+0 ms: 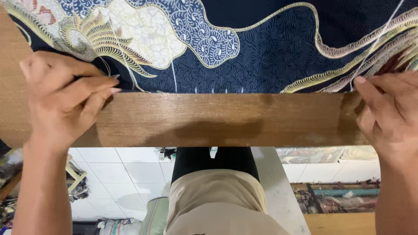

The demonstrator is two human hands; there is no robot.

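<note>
1. The cloth [270, 48], dark blue with cream swirls, lay spread just beyond both hands.
2. The counter [217, 119], brown wood, ran between the hands, under the cloth's near edge.
3. The left hand [61, 98] had its fingers [93, 87] pinching that edge.
4. The right hand [389, 113] pinched the edge too, beside a white thread [374, 41].

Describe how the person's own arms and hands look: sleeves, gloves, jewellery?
Both forearms are bare, with no sleeves in view. The left hand and right hand wear no gloves, rings or watch. Fingernails are fairly long and unpainted.
</note>
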